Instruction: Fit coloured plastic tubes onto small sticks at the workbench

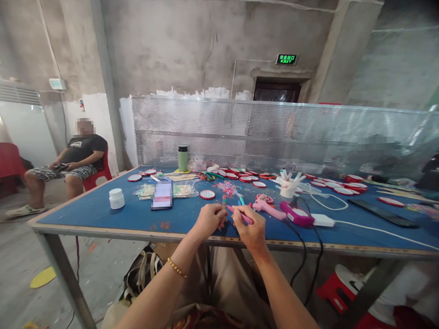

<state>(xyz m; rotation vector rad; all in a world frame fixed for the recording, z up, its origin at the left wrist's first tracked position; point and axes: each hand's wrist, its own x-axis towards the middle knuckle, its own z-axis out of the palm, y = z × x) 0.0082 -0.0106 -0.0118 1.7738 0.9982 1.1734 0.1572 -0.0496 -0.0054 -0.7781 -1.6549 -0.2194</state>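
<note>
My left hand (209, 219) is closed round coloured craft sticks (224, 200) that stand up from its fingers, at the near edge of the blue table (98, 208). My right hand (249, 226) is right beside it, pinching a pink stick (238, 213) that points left toward the other sticks. A gold bracelet (176, 267) is on my left wrist. Just past my right hand lie a pink glue gun (268, 208) and a second magenta one (296, 214), both with cables running off the table.
Red-rimmed round discs (207, 194), a white jar (116, 198), a phone (161, 195), a green flask (183, 158), a cup of sticks (288, 186) and a white adapter (323, 220) lie on the table. A perforated metal screen (276, 128) backs it. A person (72, 163) sits at the left.
</note>
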